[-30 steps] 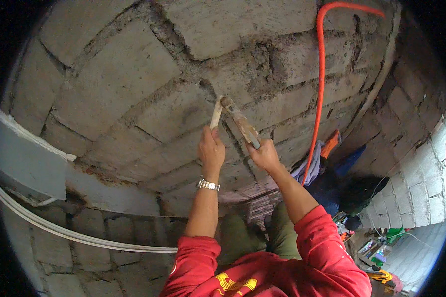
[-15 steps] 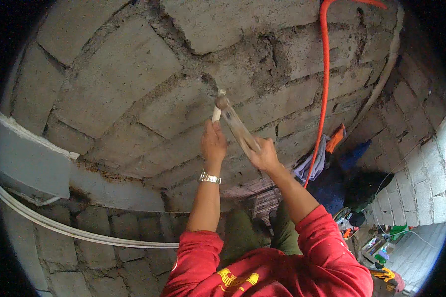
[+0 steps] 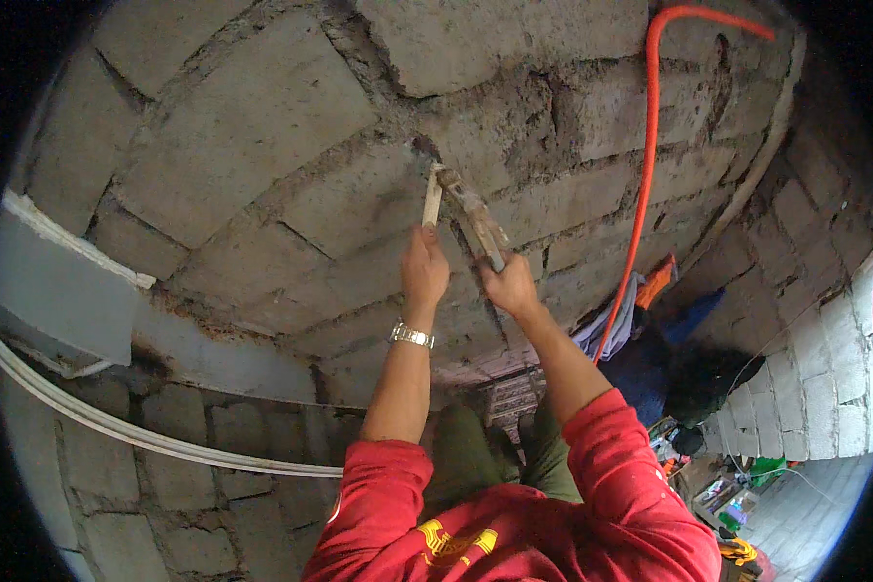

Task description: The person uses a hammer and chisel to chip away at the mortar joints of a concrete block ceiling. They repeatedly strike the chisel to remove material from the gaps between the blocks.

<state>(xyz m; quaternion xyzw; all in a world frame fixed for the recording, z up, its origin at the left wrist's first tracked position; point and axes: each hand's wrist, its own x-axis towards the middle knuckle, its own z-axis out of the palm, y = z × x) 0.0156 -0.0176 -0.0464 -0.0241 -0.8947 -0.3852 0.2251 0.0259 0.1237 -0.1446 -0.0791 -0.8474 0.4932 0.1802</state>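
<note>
My left hand (image 3: 424,264), wearing a metal wristwatch, is closed around the lower end of a short pale stick (image 3: 432,201) that looks like wood. The stick points up at the block wall (image 3: 349,204), its tip just below a dark hole (image 3: 425,147) in a mortar joint. My right hand (image 3: 511,285) grips a worn, dirt-caked hammer (image 3: 477,219) near the bottom of its handle. The hammer's head lies beside the stick's upper end; whether the two touch I cannot tell.
An orange hose (image 3: 647,145) hangs down the wall on the right. Clothes (image 3: 611,325) and a dark bag-like bundle (image 3: 713,378) are below it. At the left are a grey box-like ledge (image 3: 63,281) and white cables (image 3: 165,441). Assorted items (image 3: 732,500) lie lower right.
The hammer head has shifted up slightly, toward the stick's top end, and its handle has come closer to the stick. My right hand has moved slightly up and left. The whole view has tilted a little.
</note>
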